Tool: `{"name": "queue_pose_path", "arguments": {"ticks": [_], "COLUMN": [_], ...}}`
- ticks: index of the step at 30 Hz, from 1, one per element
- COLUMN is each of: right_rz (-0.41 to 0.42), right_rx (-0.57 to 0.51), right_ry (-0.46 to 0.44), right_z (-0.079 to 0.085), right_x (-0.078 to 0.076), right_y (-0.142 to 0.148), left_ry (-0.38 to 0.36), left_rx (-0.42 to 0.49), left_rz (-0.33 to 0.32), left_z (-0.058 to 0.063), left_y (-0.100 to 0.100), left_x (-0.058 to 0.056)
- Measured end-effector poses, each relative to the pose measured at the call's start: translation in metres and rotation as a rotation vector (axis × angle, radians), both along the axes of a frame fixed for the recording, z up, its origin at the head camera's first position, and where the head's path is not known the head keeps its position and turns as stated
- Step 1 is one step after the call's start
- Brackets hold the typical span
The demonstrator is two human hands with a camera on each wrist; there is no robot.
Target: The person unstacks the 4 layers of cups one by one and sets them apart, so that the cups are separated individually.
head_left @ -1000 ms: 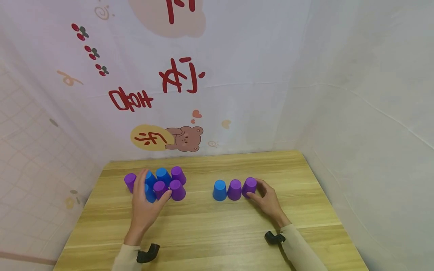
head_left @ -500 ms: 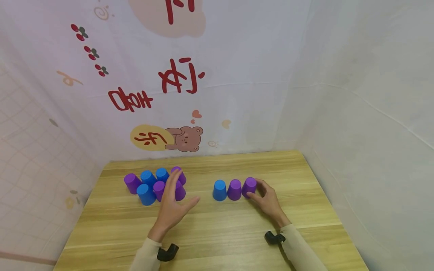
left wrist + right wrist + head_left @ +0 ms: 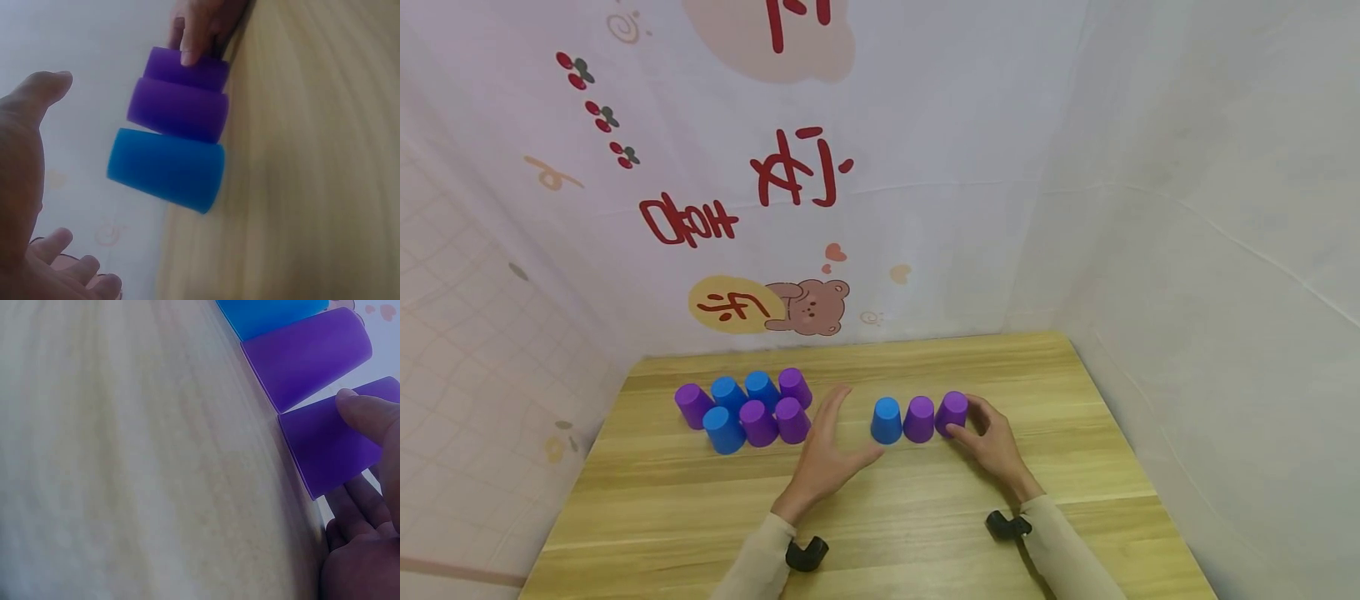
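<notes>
Three upside-down cups stand in a row on the right half of the wooden table [image 3: 925,517]: a blue cup [image 3: 887,422], a middle purple cup [image 3: 919,421] and a right-end purple cup [image 3: 952,412]. My right hand [image 3: 996,442] grips the right-end purple cup, thumb in front and fingers behind; the right wrist view shows its rim at the tabletop. My left hand [image 3: 827,458] is spread just left of the blue cup, thumb and fingers apart with nothing between them. In the left wrist view that blue cup [image 3: 165,169] lies beyond the open thumb.
Left of my left hand, several upside-down cups stand close together in two rows, among them a front blue cup [image 3: 724,431], a front purple cup [image 3: 792,421] and a far-left purple cup [image 3: 693,406]. A white printed cloth wall [image 3: 940,267] rises behind the table.
My left hand has moved right, from over the left group of cups to beside the blue cup of the right row. My right hand has stayed on the right-end purple cup.
</notes>
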State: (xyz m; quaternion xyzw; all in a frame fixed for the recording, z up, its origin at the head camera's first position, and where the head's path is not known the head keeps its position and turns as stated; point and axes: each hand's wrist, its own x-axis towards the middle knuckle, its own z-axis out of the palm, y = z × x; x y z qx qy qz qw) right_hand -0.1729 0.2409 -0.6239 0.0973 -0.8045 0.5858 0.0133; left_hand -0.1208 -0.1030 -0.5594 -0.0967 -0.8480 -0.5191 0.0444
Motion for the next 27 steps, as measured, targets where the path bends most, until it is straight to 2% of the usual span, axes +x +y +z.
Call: {"name": "queue_pose_path", "arguments": {"ticks": [9, 17, 27], "right_rz": [0.006, 0.004, 0.001], "right_rx": [0.006, 0.008, 0.005], "right_ry": [0.002, 0.011, 0.013], "right_z": [-0.002, -0.001, -0.004], "right_x": [-0.001, -0.001, -0.001], "right_y": [0.001, 0.000, 0.000], "left_ry": [-0.060, -0.106, -0.054], "left_rx": [0.023, 0.098, 0.102], "left_rz": [-0.017, -0.008, 0.027], "left_z": [-0.015, -0.021, -0.027], "left_y": [0.017, 0.030, 0.041], "left_x": [-0.010, -0.016, -0.029]}}
